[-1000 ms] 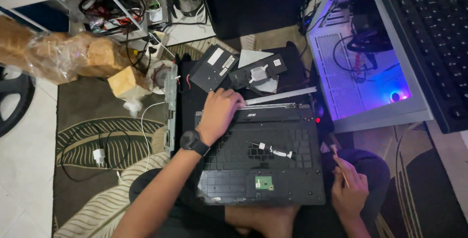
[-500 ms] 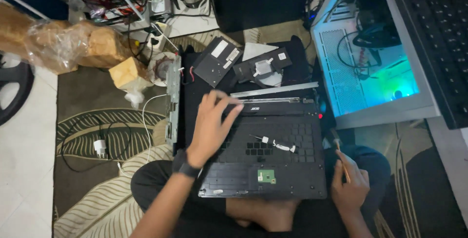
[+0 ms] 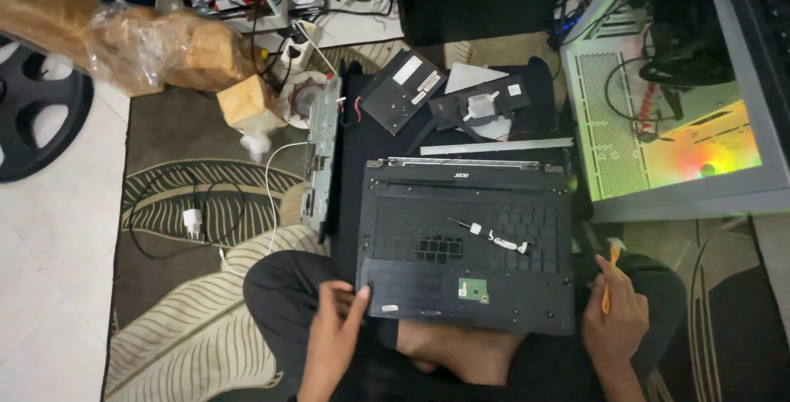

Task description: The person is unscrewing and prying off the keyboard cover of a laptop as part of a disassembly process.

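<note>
left hand (image 3: 336, 338) resting loosely open, fingertips touching laptop shell (image 3: 466, 244) near corner | right hand (image 3: 615, 320) gripping orange pry tool (image 3: 610, 274), pointing upward beside shell's right edge

My left hand (image 3: 336, 338) is no longer spread flat on the upper left of the laptop palmrest shell (image 3: 467, 241); it now sits at the shell's near left corner, thumb tip touching the edge, fingers loosely curled over my knee. With the hand gone, the whole keyboard cutout grid lies uncovered, and the loose white-tipped cable (image 3: 492, 236) on it shows in full. My right hand (image 3: 615, 320) now sits just beside the shell's near right corner, gripping the orange pry tool (image 3: 610, 277) more upright, tip pointing away from me. My view now looks lower and more to the left, so the white floor tiles (image 3: 41, 254) show wider and the black keyboard at top right is nearly out of frame.
</note>
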